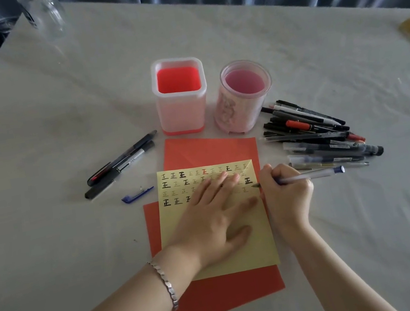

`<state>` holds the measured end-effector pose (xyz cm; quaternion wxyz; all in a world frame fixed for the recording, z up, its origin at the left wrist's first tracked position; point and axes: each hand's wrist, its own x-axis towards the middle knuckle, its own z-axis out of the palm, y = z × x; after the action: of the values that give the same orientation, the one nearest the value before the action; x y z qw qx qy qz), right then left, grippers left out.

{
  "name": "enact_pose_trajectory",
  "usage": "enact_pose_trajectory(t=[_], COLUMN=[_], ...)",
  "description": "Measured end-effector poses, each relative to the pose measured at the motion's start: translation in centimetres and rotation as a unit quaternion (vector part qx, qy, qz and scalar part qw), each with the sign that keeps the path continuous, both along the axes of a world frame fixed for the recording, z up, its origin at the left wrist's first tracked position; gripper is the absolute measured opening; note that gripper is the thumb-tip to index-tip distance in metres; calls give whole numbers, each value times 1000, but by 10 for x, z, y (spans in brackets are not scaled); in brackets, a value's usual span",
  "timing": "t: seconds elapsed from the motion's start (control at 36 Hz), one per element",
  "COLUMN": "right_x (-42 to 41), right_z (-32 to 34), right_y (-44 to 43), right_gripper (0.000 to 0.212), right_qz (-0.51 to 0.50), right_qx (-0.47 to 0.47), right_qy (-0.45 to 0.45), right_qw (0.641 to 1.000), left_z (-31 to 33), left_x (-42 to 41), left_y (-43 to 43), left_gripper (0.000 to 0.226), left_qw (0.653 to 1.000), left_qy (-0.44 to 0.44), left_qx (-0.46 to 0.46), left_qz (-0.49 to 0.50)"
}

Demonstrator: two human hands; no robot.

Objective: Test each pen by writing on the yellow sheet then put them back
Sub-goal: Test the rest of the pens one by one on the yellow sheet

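Left hand (215, 207): fingers being spread flat, nothing gripped, yellow sheet (215, 258) being pressed down.
Right hand (285, 193): fingers being curled tight around a blue pen (314, 175); its tip is being held at the sheet's right edge.
Yellow sheet: being kept on red paper (221, 298), rows of marks across its top.
Pen pile (321, 136): lying right of the sheet.
Three pens (119, 166): lying left of the sheet.
Blue cap (137, 194): lying just left of the sheet.
Two holders (184, 115): standing beyond the sheet.

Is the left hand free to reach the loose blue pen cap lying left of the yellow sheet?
Probably yes: the left hand lies flat and empty on the yellow sheet, and the blue pen cap sits on bare tablecloth nearby with nothing between.
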<state>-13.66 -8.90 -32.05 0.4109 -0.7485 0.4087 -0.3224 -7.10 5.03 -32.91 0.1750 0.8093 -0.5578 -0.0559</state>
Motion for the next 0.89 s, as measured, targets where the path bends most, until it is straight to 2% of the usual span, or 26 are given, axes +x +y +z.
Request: enact_pose_trajectory(t=[0.31,0.47,0.64,0.89], right_x=[0,1,0,0], right_z=[-1,-4,-7,-3], right_y=[0,-1,-4,-1], right_gripper=[36,39,38,35], right_qz=[14,-12,-7,7], right_qx=[-25,-48,-12,-22], right_qy=[7,11,-1,9], right_qw=[1000,999,1000,1000], left_z=[0,0,0,-1], left_x=[0,0,0,0], left_y=[0,0,0,-1], left_gripper=[46,45,45,44], left_qw=[1000,1000,1000,1000], left_qy=[1,4,0,2], left_qx=[1,1,3,-4], left_qz=[-2,0,-1,2])
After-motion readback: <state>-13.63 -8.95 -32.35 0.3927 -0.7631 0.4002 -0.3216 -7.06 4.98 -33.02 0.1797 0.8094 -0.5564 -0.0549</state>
